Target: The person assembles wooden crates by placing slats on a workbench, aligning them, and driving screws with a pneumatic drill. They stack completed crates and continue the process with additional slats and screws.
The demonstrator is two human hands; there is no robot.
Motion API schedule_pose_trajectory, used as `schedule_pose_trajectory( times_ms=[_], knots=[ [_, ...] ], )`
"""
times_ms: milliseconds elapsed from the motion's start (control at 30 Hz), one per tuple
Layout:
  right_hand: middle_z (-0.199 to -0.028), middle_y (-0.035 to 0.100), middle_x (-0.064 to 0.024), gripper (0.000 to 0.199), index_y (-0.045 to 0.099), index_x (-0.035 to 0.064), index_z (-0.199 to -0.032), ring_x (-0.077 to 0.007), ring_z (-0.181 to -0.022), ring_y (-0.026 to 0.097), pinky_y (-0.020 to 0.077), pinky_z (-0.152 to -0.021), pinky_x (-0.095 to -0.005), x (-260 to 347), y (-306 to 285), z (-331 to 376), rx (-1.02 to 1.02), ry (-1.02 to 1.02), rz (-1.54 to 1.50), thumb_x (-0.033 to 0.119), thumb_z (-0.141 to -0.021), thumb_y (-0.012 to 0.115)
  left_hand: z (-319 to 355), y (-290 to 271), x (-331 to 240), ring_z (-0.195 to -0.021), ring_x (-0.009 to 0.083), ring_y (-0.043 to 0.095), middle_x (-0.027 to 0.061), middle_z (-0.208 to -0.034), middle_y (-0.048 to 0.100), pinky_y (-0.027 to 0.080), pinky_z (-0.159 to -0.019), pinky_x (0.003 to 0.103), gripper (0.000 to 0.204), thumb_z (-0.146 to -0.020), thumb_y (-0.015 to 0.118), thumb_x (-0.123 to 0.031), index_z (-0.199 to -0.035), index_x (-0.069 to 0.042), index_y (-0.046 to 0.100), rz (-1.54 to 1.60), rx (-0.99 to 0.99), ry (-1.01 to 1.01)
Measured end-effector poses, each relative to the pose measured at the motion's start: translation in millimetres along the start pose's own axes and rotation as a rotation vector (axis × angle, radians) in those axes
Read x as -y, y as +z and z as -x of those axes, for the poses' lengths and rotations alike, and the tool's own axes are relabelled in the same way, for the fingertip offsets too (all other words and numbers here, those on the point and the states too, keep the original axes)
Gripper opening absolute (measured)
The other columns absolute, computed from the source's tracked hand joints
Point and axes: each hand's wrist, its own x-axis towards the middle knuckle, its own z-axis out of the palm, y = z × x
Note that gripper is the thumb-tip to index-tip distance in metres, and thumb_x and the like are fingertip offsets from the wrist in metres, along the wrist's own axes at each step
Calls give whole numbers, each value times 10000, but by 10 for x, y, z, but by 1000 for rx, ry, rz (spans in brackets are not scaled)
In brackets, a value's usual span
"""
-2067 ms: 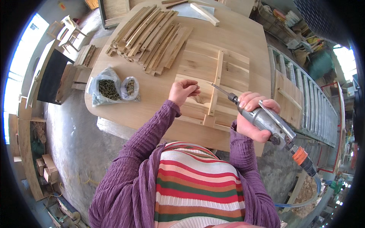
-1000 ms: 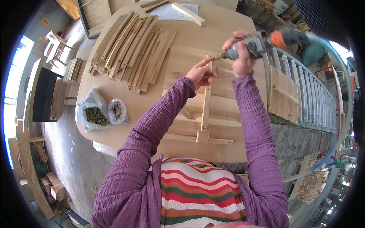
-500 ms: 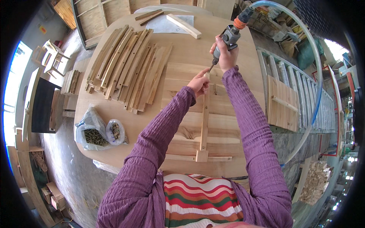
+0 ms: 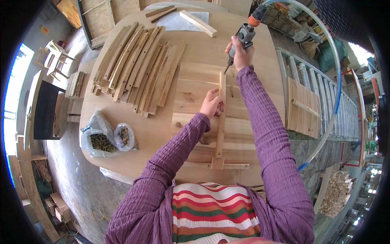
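Note:
My right hand (image 4: 242, 51) is wrapped round a grey air screwdriver (image 4: 245, 35) with an orange collar. Its long thin bit points down, the tip beside the far end of a narrow wooden strip (image 4: 220, 138). That strip lies lengthwise over a panel of pale boards (image 4: 191, 97), with screws showing along it. My left hand (image 4: 212, 103) is at the strip's left edge, about midway along, fingers curled and fingertips close together against the wood. Whatever they hold, if anything, is hidden. A short crosspiece (image 4: 235, 166) lies at the panel's near end.
Left of the panel lies a pile of wooden strips (image 4: 130, 61). Nearer stand two plastic bags of screws (image 4: 103, 142). A paper sheet (image 4: 172, 21) and a loose bar (image 4: 198, 23) lie at the far edge. A clear air hose (image 4: 338, 81) loops down at the right, beside a slatted rack (image 4: 313, 81).
My left hand has moved down the strip toward me, away from the screwdriver bit. The bit's tip now stands just right of the strip's far end; my right hand still holds the tool.

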Motion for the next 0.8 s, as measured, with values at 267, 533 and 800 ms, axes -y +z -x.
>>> schedule_pose_trajectory(
  times_ms=[267, 533, 800],
  knots=[
    [-584, 556, -60, 193, 546, 34, -895, -141, -498, 532, 436, -495, -276, 383, -40, 172, -124, -130, -283, 220, -846, 566, 447, -225, -91, -467, 41, 419, 23, -703, 553, 373, -427, 203, 333, -870, 489, -106, -1193, -23, 475, -106, 79, 24],
    [-661, 546, -115, 535, 466, 32, -1056, -224, -603, 523, 444, -573, -373, 1112, -555, 1386, -123, -307, -489, 479, -774, 545, 1083, -507, 108, -528, 37, 452, 5, -720, 557, 399, -490, 185, 286, -899, 481, -151, -1150, -14, 494, -397, 55, 89],
    [-702, 541, -104, 591, 408, 15, -1044, -208, -622, 533, 460, -582, -334, 1459, -764, 2759, 39, -153, -353, 473, -759, 649, 1670, -173, 548, -1034, 346, 460, 182, -1110, 512, 385, -913, 410, 589, -792, 622, -289, -1255, -4, 397, -1295, 21, 619]
  ],
)
